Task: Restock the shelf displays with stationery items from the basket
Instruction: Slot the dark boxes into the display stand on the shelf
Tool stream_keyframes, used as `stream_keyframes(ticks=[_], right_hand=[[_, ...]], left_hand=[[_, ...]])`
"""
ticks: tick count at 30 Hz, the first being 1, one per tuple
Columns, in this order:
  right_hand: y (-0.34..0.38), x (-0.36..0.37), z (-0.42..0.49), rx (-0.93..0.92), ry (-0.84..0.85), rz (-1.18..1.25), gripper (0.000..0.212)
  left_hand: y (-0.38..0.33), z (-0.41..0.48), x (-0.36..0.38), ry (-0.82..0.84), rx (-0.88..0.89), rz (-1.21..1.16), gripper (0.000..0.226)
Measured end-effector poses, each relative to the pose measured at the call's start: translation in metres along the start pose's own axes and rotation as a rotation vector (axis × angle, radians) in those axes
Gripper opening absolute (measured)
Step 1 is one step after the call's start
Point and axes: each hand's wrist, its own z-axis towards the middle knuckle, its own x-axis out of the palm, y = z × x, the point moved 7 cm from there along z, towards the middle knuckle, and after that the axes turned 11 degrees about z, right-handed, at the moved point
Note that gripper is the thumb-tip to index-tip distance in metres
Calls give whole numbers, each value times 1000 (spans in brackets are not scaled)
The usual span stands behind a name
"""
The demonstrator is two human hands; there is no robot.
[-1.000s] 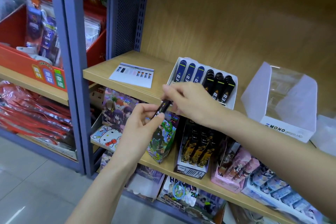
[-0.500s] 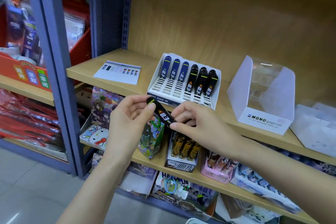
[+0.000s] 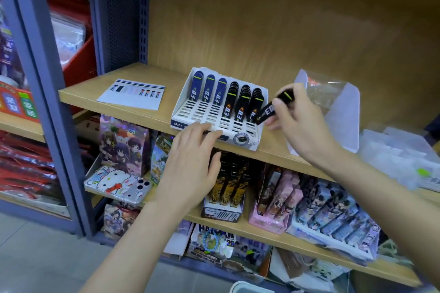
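Right hand (image 3: pixel 302 123) pinches the black stick (image 3: pixel 267 112) mid-body; likely light, stiff, slick. Left hand (image 3: pixel 192 162), fingers flat, touches the display tray (image 3: pixel 178 123) at its near edge.

One left hand (image 3: pixel 190 169), one right hand (image 3: pixel 302 126). One tray (image 3: pixel 197 112) with three rows of blue erasers (image 3: pixel 208 88), three of black erasers (image 3: pixel 242 102). One loose eraser (image 3: pixel 267 112) at its 3 o'clock, one leaflet (image 3: pixel 133 94) at 9 o'clock.

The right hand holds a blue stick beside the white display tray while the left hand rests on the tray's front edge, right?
Not blue: the head view shows the stick in the right hand is black. It is beside the white display tray, and the left hand rests on the tray's front edge.
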Motion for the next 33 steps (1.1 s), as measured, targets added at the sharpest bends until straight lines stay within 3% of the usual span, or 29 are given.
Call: stream_keyframes(ticks=[3, 11, 17, 33], right_hand=[[-14, -2, 17, -6, -38, -127, 14], [-15, 9, 41, -116, 70, -323, 16], [-19, 12, 47, -100, 175, -281, 8], [-17, 9, 14, -298, 26, -542, 39]], left_hand=[[3, 3, 3, 2, 9, 38, 36], [2, 5, 3, -10, -2, 37, 35], [2, 9, 5, 4, -25, 25, 33], [-2, 3, -7, -19, -5, 68, 31]])
